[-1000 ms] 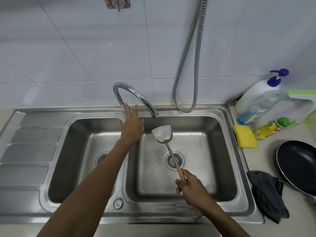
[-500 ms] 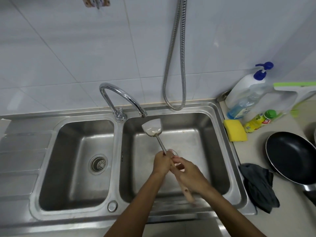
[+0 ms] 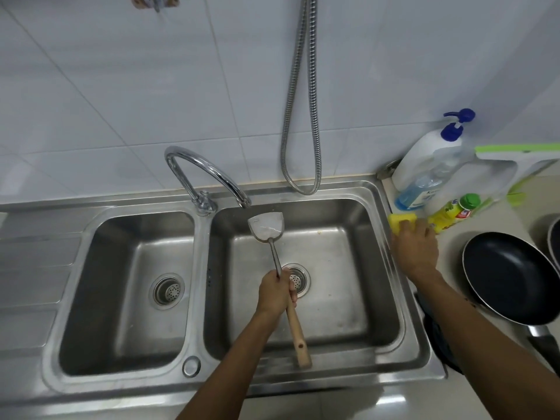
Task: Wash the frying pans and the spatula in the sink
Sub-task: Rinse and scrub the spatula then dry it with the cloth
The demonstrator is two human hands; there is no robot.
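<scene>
My left hand (image 3: 274, 294) grips the spatula (image 3: 266, 227) where its metal shaft meets the wooden handle. It holds the soiled blade up under the faucet spout (image 3: 242, 201), over the right basin of the sink (image 3: 348, 313). No water is running. My right hand (image 3: 416, 250) reaches onto the counter right of the sink and curls over the yellow sponge (image 3: 401, 220). A black frying pan (image 3: 512, 277) sits on the counter at the right. The rim of a second pan (image 3: 555, 241) shows at the frame edge.
A pump soap bottle (image 3: 424, 165), a clear bottle (image 3: 448, 171) and a small yellow bottle with a green cap (image 3: 451, 212) stand behind the sponge. A dark cloth (image 3: 436, 338) lies under my right forearm. A metal hose (image 3: 300, 116) hangs on the tiled wall.
My left hand left the faucet and took the spatula's handle. My right hand let go of it and moved right onto the sponge.
</scene>
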